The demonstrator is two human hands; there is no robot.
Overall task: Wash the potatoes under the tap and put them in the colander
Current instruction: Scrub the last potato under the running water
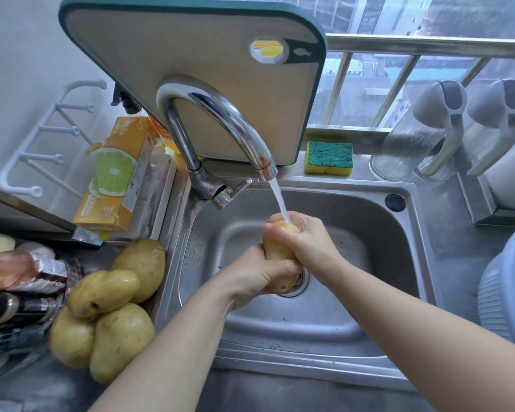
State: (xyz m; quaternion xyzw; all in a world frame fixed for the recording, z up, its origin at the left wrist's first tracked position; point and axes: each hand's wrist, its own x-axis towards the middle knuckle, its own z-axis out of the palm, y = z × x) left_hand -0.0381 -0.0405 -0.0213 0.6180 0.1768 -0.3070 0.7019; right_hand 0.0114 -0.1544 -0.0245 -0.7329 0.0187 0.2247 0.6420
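Note:
Over the steel sink point(354, 322) I hold one yellow potato point(277, 251) upright under the running tap point(220, 120). Water falls on its top end. My left hand point(256, 278) grips its lower half from the left. My right hand point(306, 239) grips its upper half from the right. Several more potatoes point(107, 307) lie piled on the counter left of the sink. A grey-blue colander point(506, 295) stands at the right edge, partly cut off.
A cutting board point(191, 69) leans behind the tap. A sponge point(329, 158) lies on the sink's back rim. Two clear jugs point(422, 138) stand at the back right. An orange box point(122, 173) and bottles point(21, 275) crowd the left counter.

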